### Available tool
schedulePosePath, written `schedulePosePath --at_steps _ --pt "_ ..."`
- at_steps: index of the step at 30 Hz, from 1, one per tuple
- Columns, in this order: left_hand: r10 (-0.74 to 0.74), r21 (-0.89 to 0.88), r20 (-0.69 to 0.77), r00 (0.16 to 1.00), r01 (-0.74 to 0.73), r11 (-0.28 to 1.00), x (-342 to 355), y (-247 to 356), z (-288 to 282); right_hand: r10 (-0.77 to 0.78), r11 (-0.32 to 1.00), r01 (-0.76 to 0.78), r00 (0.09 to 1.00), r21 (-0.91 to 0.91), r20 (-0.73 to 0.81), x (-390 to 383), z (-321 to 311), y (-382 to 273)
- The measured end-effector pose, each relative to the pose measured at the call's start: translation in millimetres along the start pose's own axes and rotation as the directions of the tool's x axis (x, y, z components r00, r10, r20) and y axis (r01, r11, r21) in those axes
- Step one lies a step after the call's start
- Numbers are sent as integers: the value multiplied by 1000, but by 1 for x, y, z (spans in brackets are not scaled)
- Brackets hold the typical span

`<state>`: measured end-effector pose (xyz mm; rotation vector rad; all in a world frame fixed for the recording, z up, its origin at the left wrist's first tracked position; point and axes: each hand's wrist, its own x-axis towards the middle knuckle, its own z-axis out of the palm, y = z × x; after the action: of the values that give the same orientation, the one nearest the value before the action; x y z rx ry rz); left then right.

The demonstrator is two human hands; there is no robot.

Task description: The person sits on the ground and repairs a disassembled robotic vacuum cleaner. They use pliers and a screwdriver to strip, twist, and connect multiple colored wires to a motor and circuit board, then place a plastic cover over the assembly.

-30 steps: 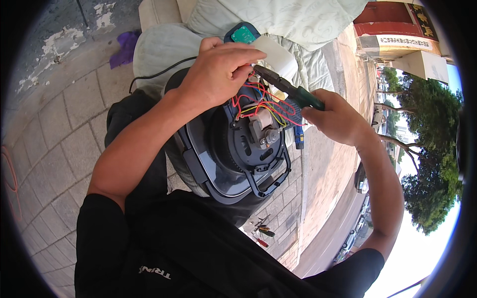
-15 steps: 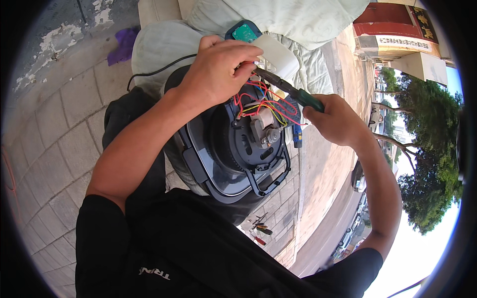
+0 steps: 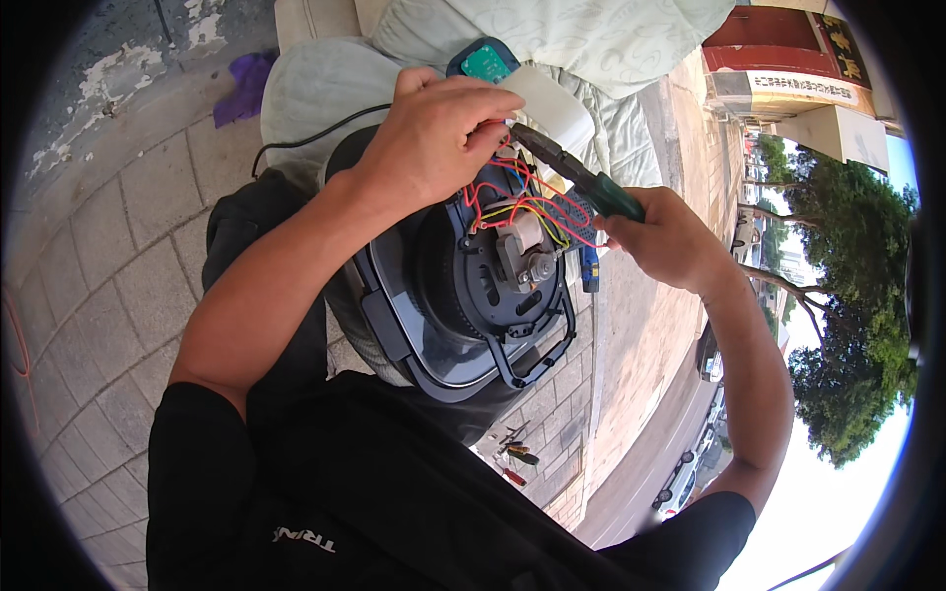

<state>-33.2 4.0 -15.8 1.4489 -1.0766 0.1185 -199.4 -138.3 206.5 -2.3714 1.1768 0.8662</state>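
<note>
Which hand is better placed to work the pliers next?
Probably the right hand: it grips the green-handled pliers, with their tip close to the left hand, whose thumb and fingers look pinched together.

Bright daylight fills the scene; the sky (image 3: 847, 502) at four o'clock burns out white. Pale glare marks the glossy casing (image 3: 443, 361) toward six o'clock. Paving (image 3: 118, 286) at nine o'clock bends, corners falling to black.

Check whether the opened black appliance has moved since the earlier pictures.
No: against the pale fabric beyond it, the opened black appliance shows no clear shift either way.
</note>
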Motion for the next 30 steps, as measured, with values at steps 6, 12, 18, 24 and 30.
schedulePosePath --at_steps 6,12,18,24,30 --pt "16 45 31 999 -17 999 0 1 -3 46 997 -48 998 52 39 1 0 -3" --pt "31 27 13 999 -31 999 2 1 -2 -37 982 48 997 180 -62 -2 7 0" --pt "32 20 27 999 -33 999 2 2 -2 -27 969 21 999 247 22 3 1 5" --pt "-5 7 33 999 4 1000 1 2 -2 -34 968 40 999 249 -29 3 -9 2" --pt "-23 20 21 1000 22 1000 -1 2 -1 -33 994 29 999 102 36 -2 -13 7"
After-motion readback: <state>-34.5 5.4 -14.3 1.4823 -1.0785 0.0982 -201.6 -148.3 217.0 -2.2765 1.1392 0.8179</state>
